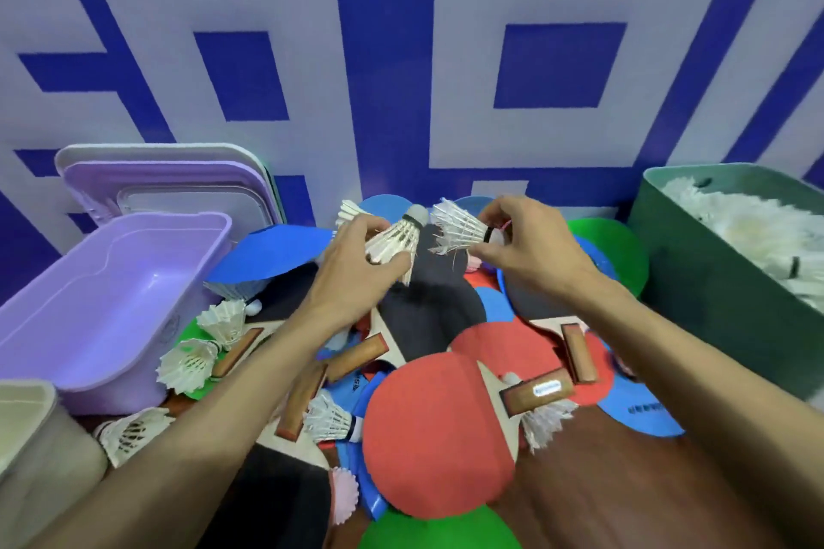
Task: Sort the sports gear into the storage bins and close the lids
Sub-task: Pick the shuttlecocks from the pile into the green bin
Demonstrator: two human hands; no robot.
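My left hand [356,263] grips a white feather shuttlecock [394,238] by its skirt, cork tip up. Beside it, my right hand [521,243] pinches a second white shuttlecock [459,227] at its cork end, feathers pointing left. Both hands hover over a pile of table tennis paddles [428,428] in red, black, blue and green. More shuttlecocks [187,363] lie loose at the pile's left side. An open, hollow purple bin [111,299] stands at the left. At the right, a dark green bin [713,276] holds several white shuttlecocks [758,227].
Purple and white lids [169,178] lean on the blue and white wall behind the purple bin. A beige bin [35,450] shows at the lower left corner. Brown table surface [624,481] shows at the lower right.
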